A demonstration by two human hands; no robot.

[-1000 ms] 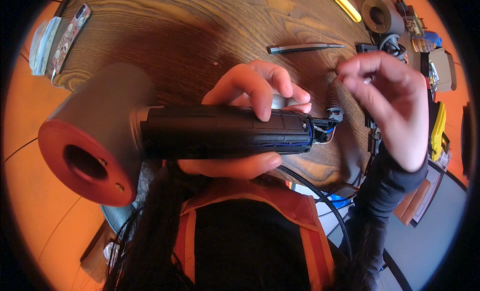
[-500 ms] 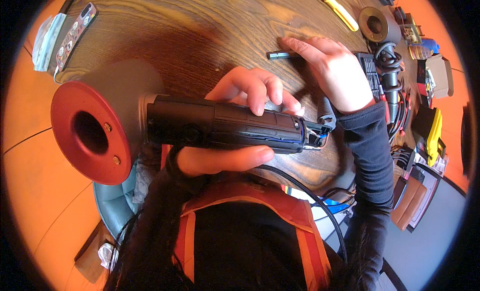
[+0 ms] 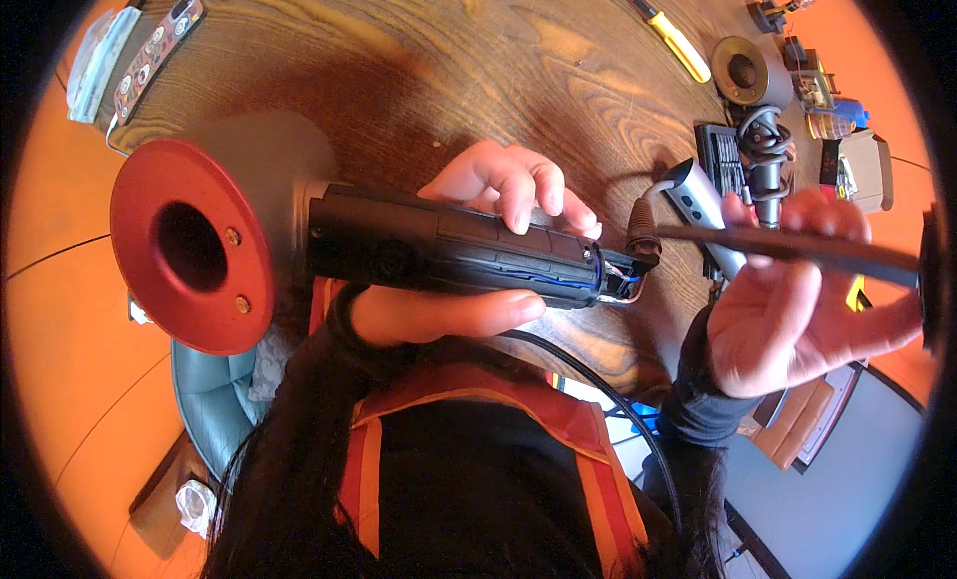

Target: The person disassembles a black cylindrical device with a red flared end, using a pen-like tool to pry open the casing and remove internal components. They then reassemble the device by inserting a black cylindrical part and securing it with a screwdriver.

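Note:
A hair dryer (image 3: 284, 180) with a red ring-shaped end lies across the view, its handle pointing right. The black inner handle (image 3: 439, 245) shows bare, with blue and pale wires (image 3: 623, 277) exposed at its tip, beside a ribbed cable sleeve (image 3: 646, 225). Around this handle closes my left hand (image 3: 498, 200), fingers on the far side, thumb on the near side. My right hand (image 3: 788, 300) is raised at the right, closed on a long slim dark tool (image 3: 778, 242) whose kind I cannot make out. The tool's thin end overlaps the area by the ribbed sleeve; contact is unclear.
Just beyond the sleeve lies a silver handle shell (image 3: 695, 192), next to a black bit case (image 3: 716, 145). Farther off are a yellow-handled screwdriver (image 3: 680, 49), another hair dryer (image 3: 750, 56) and a cardboard box (image 3: 869, 165). A phone (image 3: 155, 61) rests at far left.
My right hand has left the tabletop, moving right and nearer, and now holds the slim tool. The silver shell has come into view. My left hand keeps its hold on the hair dryer.

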